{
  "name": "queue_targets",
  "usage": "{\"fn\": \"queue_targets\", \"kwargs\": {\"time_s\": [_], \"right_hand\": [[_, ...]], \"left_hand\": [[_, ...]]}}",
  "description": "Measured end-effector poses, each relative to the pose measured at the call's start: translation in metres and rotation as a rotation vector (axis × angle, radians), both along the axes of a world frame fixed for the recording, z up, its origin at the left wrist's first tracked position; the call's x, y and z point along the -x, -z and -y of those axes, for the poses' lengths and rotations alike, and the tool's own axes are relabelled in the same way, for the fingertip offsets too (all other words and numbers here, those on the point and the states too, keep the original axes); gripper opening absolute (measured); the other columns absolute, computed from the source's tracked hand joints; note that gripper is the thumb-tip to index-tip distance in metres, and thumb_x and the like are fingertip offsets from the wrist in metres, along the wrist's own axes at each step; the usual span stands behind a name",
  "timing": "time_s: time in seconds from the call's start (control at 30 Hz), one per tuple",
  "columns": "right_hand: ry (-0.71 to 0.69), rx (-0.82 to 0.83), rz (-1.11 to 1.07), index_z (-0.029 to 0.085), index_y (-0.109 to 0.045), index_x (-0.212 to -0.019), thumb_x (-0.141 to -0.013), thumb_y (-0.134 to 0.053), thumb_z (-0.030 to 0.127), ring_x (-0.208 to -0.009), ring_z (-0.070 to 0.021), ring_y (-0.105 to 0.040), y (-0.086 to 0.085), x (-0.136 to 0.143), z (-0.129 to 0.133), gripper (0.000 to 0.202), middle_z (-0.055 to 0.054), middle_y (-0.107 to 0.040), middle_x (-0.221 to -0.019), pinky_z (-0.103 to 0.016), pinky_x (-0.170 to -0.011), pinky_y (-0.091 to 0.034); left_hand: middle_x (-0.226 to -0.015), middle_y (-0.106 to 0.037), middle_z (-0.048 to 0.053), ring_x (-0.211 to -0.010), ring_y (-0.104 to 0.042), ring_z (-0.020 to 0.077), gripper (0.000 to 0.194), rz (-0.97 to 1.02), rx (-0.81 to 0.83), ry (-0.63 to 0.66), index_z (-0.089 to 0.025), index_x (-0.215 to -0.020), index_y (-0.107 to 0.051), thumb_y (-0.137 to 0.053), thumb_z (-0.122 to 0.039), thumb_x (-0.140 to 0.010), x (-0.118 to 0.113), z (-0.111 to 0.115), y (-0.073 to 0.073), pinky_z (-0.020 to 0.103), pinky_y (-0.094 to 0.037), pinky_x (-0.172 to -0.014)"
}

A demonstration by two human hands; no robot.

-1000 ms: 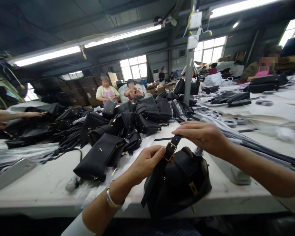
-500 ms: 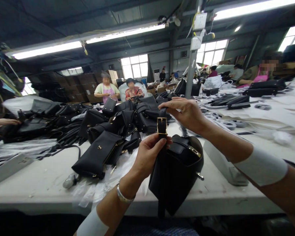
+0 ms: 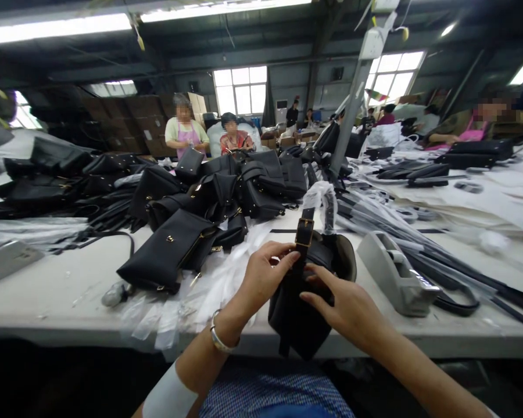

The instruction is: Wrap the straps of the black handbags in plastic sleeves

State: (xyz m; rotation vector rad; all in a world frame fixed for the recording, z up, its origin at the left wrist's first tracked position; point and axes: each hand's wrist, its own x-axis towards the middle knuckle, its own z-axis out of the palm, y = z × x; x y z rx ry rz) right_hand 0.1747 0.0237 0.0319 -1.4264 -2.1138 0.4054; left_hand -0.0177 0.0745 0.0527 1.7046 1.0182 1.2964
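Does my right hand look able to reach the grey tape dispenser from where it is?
Probably yes: your right hand is at the black bag, the grey tape dispenser stands on the white table close to its right, and nothing visible stands between them.

Black bags [image 3: 259,194] lay heaped on the desk [image 3: 82,290], a grey tape dispenser [image 3: 387,273] right of them; beyond, a person [image 3: 185,129] in a pink apron [image 3: 185,137] stood before brown boxes [image 3: 122,122]

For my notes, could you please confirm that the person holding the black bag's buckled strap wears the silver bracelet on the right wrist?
Wrong side: the head view shows the silver bracelet on the left wrist; the rest stands.
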Motion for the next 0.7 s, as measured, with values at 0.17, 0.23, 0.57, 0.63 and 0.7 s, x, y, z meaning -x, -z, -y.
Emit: {"fn": "queue_targets", "kwargs": {"time_s": [0.17,0.23,0.57,0.63,0.7], "right_hand": [[-0.166,0.178,-0.085,0.024,-0.072,-0.108,-0.092,-0.063,0.032,-0.091,-0.0265,-0.071,-0.006,0.006,-0.011,0.02,-0.002,-0.076,-0.097,-0.032,-0.078,-0.054],[-0.171,0.233,-0.096,0.022,-0.074,-0.09,-0.092,-0.063,0.037,-0.077,-0.0233,-0.071,-0.011,0.008,-0.013,0.019,0.0,-0.075,-0.082,-0.028,-0.067,-0.052],[-0.008,0.295,-0.215,0.017,-0.072,-0.077,-0.091,-0.056,0.052,-0.074,-0.0254,-0.068,-0.006,0.02,-0.005,0.04,-0.004,-0.073,-0.077,-0.03,-0.064,-0.051],[0.033,0.322,-0.266,0.017,-0.07,-0.077,-0.09,-0.058,0.054,-0.073,-0.0242,-0.066,-0.003,0.021,-0.003,0.041,-0.004,-0.071,-0.075,-0.03,-0.062,-0.05],[0.057,0.338,-0.312,0.016,-0.069,-0.074,-0.089,-0.059,0.054,-0.068,-0.0218,-0.064,-0.001,0.023,-0.001,0.042,-0.003,-0.07,-0.072,-0.028,-0.058,-0.048]], "left_hand": [[-0.086,-0.068,0.002,-0.076,-0.064,0.0143,0.015,0.103,0.048,-0.225,-0.018,-0.098,-0.068,-0.06,-0.03,-0.094,0.008,0.045,0.033,0.025,-0.052,-0.072],[-0.089,-0.069,0.002,-0.082,-0.065,0.0159,0.011,0.084,0.084,-0.247,-0.019,-0.095,-0.068,-0.064,-0.029,-0.091,0.006,0.066,0.052,0.026,-0.052,-0.075],[-0.095,-0.073,0.005,-0.092,-0.067,0.0209,0.013,0.295,0.271,-0.218,-0.02,-0.094,-0.076,-0.071,-0.028,-0.086,-0.004,0.078,0.072,0.031,-0.051,-0.085],[-0.098,-0.072,0.006,-0.095,-0.066,0.0209,0.014,0.298,0.238,-0.204,-0.021,-0.096,-0.078,-0.07,-0.028,-0.087,-0.001,0.078,0.071,0.031,-0.05,-0.086],[-0.099,-0.071,0.006,-0.094,-0.066,0.0205,0.015,0.283,0.225,-0.177,-0.022,-0.098,-0.078,-0.069,-0.028,-0.088,0.002,0.079,0.071,0.03,-0.05,-0.083]]}}
